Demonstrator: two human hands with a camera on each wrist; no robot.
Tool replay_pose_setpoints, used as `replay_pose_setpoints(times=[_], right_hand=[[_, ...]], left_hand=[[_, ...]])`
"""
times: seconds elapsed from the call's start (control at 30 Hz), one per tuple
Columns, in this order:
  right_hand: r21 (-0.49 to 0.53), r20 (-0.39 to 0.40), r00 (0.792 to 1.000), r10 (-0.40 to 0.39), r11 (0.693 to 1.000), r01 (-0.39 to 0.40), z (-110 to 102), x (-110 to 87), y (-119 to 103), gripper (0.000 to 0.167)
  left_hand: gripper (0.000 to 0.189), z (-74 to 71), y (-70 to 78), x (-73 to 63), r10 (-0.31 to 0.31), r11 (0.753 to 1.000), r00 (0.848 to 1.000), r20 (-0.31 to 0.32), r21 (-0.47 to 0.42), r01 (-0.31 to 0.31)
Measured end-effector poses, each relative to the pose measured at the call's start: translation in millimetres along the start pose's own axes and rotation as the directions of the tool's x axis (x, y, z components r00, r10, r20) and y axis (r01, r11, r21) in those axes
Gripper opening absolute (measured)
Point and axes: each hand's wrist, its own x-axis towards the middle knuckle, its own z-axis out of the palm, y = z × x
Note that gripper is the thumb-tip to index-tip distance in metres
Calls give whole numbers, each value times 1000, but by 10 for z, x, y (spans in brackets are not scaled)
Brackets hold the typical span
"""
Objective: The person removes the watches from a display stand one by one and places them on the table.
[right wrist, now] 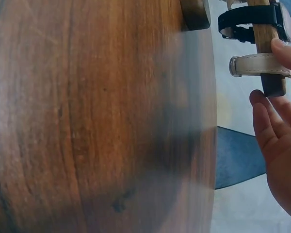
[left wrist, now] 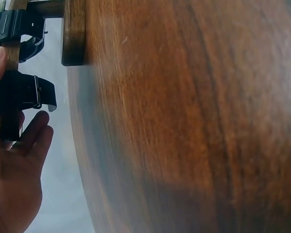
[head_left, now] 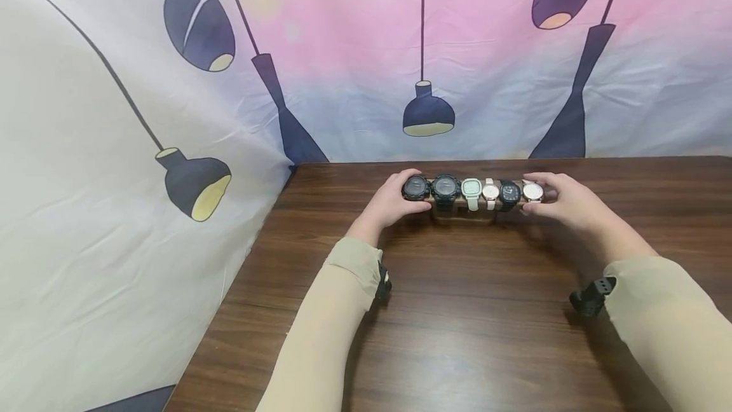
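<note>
A wooden watch stand (head_left: 464, 215) carries a row of several watches near the table's far edge. From the left come two bulky black watches (head_left: 445, 188), a mint-green square one (head_left: 471, 188), a small white-strapped one (head_left: 490, 192), a black square one (head_left: 510, 192) and a white-dialled one (head_left: 532, 192). My left hand (head_left: 390, 201) grips the bar's left end, thumb on the near side and fingers behind. At the right end my right hand (head_left: 572, 203) holds the bar between thumb and fingers. In the right wrist view, a pale strap (right wrist: 259, 64) circles the bar beside the thumb.
The dark brown wooden table (head_left: 457, 336) stretches from the stand toward me. Behind it hangs a cloth backdrop (head_left: 354, 100) printed with lamps, which also runs along the left side. Small black cameras (head_left: 591, 297) are strapped at both sleeve cuffs.
</note>
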Motion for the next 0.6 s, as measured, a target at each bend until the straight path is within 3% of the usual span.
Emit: replay_pose_setpoints(times=[0.23,0.4,0.6], right_hand=[[-108,4,1000,12,994,-11,-16,-17,7,75],[-128,-45,999,-5,992,-1,-28,-23,-13,71],[-152,-45,999,-17,988,10,-23,-25,-14,68]], left_hand=[[75,-11,22,-14,5,1000,1000,5,8,-5],[74,-17,20,-15,10,1000,1000,-7,19,-10],[74,-15,4,-26,9,1000,1000,4,11,-9]])
